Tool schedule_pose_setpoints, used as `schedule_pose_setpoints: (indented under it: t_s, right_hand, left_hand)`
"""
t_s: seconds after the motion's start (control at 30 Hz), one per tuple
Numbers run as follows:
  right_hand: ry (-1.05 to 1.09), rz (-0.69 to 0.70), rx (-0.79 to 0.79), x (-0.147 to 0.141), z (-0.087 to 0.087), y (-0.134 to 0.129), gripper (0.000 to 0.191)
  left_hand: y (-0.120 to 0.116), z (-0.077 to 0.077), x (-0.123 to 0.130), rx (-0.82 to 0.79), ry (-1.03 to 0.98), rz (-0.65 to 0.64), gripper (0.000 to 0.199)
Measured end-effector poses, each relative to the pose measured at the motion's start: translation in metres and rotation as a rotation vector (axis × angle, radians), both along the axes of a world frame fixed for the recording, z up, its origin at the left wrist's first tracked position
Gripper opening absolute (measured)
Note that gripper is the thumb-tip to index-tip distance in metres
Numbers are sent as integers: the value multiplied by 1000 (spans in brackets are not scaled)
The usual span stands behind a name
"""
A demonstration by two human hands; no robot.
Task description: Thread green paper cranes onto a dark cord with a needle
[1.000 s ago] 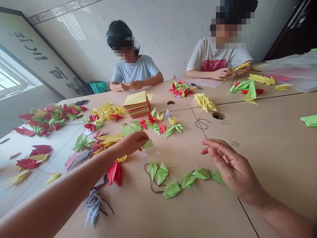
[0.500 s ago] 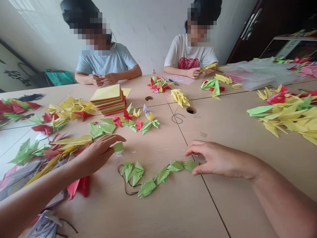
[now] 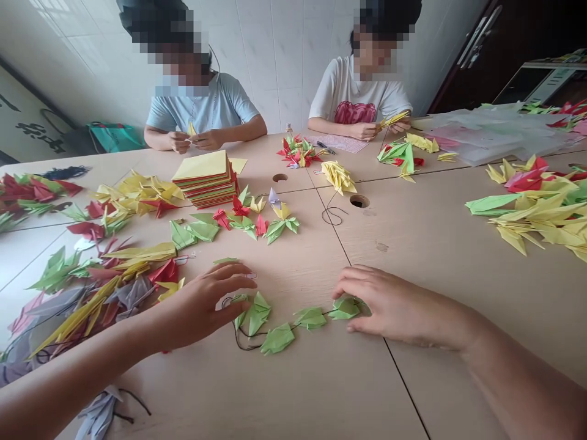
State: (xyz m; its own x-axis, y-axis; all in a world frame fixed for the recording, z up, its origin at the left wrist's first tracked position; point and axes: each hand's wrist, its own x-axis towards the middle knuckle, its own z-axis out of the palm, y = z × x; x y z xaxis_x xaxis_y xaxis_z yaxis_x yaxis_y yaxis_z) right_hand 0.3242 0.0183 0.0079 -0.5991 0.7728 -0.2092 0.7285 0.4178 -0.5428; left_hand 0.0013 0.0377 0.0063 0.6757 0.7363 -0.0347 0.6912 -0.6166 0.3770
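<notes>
Several folded green paper pieces (image 3: 277, 338) lie in a curved row on the table, joined by a dark cord (image 3: 245, 347). My left hand (image 3: 206, 304) is over the row's left end, fingers apart, partly covering a green piece there. At the right end my right hand (image 3: 371, 300) curves around a green piece (image 3: 345, 308), thumb and fingers apart; part of that piece is hidden behind the fingers. Another flat green piece (image 3: 226, 261) lies just beyond my left hand.
Red, yellow and grey folded papers (image 3: 132, 293) spread at the left. Beyond sits a square paper stack (image 3: 204, 180). Yellow folded papers (image 3: 536, 214) lie at the right. Across the table sit two people (image 3: 208, 116), their hands on yellow paper.
My left hand has moved right and nearer, over the left end of the green row. My right hand has shifted slightly left, around the end piece. The view has tilted slightly.
</notes>
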Motion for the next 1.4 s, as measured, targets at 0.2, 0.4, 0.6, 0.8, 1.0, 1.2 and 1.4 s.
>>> schedule_pose_setpoints:
  t_s: [0.2,0.4,0.6,0.8,1.0,1.2,1.4]
  right_hand:
    - [-26,-13,55,-5,-2,-3,21]
    - [102,128,223,-29,-8,-11,17]
    - [23,62,282,-23,-8,-9,13]
    - [147,202,394,-47,-18,-16,22]
    - [12,169,307,-40,-19,-17,7]
    - [96,167,490,-63,-9,-10,38]
    - [75,275,454,-114,-18,11,24]
  left_hand:
    - [-3,8,-1,-59,50,1,25]
    - [-6,8,-3,-65,15,12,26]
    - [-12,10,-7,-99,1,13,28]
    - [-20,13,-8,-148,43,5,32]
    - [-25,6,-14,-115,96,23,39]
    - [-29,3,-10,-63,67,-20,31]
    - [-33,2,-10,-43,36,23,23]
